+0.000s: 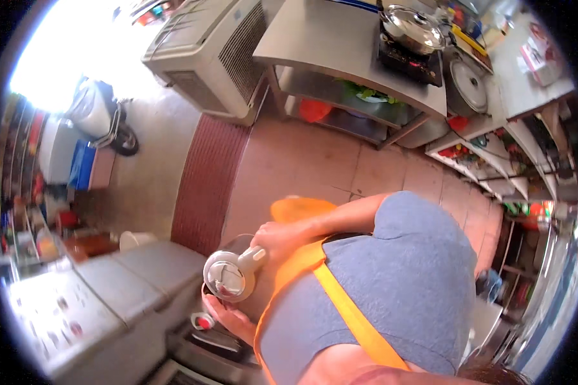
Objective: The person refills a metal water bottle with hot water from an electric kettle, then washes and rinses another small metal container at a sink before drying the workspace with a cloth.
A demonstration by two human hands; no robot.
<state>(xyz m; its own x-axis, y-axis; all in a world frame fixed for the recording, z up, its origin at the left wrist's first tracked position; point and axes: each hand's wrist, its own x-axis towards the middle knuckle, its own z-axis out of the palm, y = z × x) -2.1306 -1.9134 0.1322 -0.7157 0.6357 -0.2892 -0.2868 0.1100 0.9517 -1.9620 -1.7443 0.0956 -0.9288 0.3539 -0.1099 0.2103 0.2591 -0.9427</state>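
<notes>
A pale electric kettle [225, 276] with a shiny round lid is held in front of my orange apron [289, 274]. My right hand [277, 240] wraps around its handle [253, 256]. Against the kettle's lower side in view rests my left hand [229, 317], cupped with the fingers stretched along it; their tips are partly hidden. Just beyond the left hand sits a small white item with a red centre [202, 321], too blurred to name.
White chest-like cabinets [139, 274] stand at the left. A steel table [318, 33] carries a lidded pan [412, 30] on an induction cooker [409, 62]. A large air cooler [207, 62] stands beside it. A ribbed red mat [212, 183] crosses the floor; a scooter [96, 110] is parked beyond.
</notes>
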